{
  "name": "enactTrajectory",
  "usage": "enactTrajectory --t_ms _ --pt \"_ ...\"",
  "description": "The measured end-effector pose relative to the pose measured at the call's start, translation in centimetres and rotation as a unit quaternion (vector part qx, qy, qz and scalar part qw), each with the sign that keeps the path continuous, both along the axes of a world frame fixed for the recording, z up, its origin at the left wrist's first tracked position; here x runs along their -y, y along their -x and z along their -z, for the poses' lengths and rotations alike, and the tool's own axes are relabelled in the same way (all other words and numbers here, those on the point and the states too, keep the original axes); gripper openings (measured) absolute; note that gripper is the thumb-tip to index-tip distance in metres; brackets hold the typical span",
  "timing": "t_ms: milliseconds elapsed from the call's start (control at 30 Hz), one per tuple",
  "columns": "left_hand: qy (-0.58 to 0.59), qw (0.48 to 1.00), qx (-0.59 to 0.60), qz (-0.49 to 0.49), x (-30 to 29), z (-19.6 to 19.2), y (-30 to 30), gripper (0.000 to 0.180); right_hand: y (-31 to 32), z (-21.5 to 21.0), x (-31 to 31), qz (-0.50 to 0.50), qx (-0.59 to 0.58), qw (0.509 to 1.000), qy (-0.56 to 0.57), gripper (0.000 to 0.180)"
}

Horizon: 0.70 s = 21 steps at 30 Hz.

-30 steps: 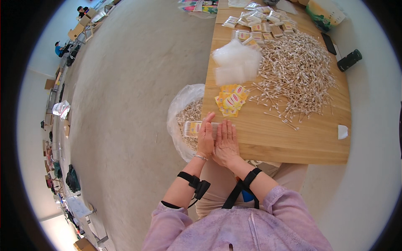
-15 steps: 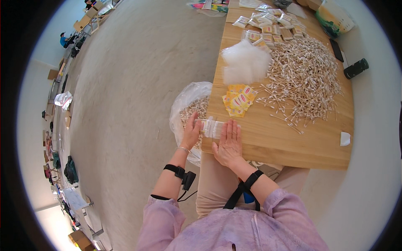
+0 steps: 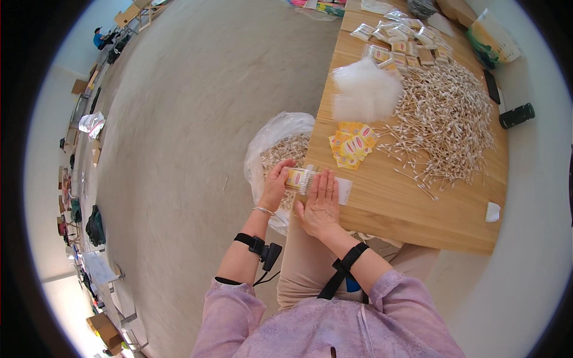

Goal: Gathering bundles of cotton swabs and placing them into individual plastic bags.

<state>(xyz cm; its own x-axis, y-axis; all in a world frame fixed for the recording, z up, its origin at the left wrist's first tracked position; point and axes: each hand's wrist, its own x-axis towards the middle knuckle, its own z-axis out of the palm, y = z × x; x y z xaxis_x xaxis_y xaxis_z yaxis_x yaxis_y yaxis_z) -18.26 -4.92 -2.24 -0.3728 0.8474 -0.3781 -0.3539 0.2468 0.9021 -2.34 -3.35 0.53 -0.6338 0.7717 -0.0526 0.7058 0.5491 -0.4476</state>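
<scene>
Two hands meet on one small clear packet of cotton swabs (image 3: 299, 178) at the near left corner of the wooden table (image 3: 412, 209). Left hand (image 3: 276, 185) — grip closed on the packet's left end, fingers curled around it. Right hand (image 3: 321, 203) — fingers flat against the packet's right side and the white flap beside it; whether this grip is clenched, cannot tell. Just left of the hands, off the table edge, an open clear plastic bag (image 3: 276, 138) holds loose swabs. Beyond the packet lies a small stack of yellow label cards (image 3: 351, 143); farther right, a broad heap of loose cotton swabs (image 3: 444, 119); behind the cards, a pile of empty clear bags (image 3: 364, 89).
</scene>
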Motion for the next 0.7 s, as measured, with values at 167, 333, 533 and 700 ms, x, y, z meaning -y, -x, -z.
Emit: enactTrajectory --t_ms 167,333,533,700 --pt "-0.003 0.999 -0.044 -0.011 -0.1 -0.3 -0.3 0.030 0.3 0.0 0.1 0.006 -0.017 1.000 -0.003 0.092" --pt "-0.016 0.998 -0.056 0.002 0.2 0.1 1.0 0.037 -0.7 0.3 -2.5 0.058 -0.217 0.972 0.076 0.079" --pt "-0.055 0.998 -0.013 0.020 -0.2 0.4 0.4 0.047 1.1 0.1 -3.3 0.091 -0.425 0.888 0.150 0.065" --pt "-0.057 0.998 -0.016 0.028 0.1 0.4 0.8 0.049 2.5 0.4 -2.6 0.079 -0.464 0.864 0.178 0.062"
